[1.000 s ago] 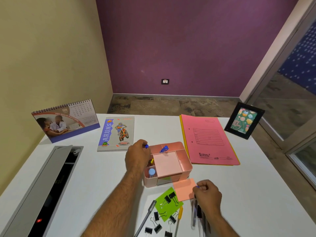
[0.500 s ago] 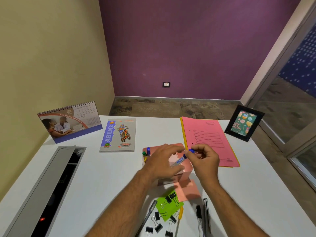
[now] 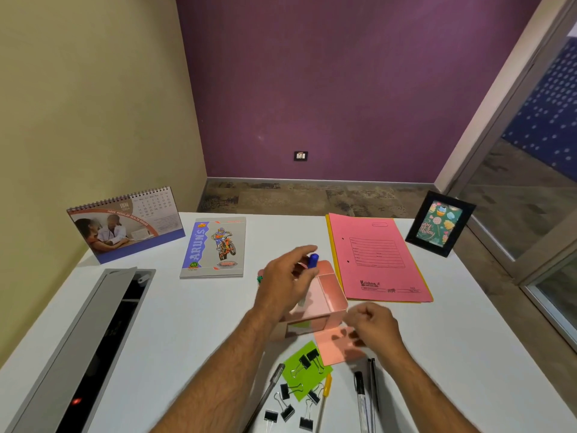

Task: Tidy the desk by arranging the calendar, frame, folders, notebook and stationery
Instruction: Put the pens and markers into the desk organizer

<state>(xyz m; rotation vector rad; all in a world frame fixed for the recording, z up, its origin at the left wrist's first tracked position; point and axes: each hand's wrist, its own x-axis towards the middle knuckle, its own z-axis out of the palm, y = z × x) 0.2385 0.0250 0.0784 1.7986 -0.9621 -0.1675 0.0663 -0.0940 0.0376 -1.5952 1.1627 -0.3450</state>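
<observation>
The left hand [image 3: 285,287] pinches a blue-capped pen [image 3: 312,261] over the pink organiser [image 3: 332,296]; lower it upright into a rear slot; the right hand [image 3: 373,328], loosely curled, holds nothing.

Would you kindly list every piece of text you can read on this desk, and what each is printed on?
"ARUN'S", "NEW" and "65": grey motorbike-cover notebook.
"Krishna": pink paper folder; its form lines are too small.
"JUN", "HAVE REGULAR HEALTH CHECKS": spiral desk calendar; dates too small.
"ppy", "thday", cut off: black picture frame.
Pens' print: blurred.
</observation>
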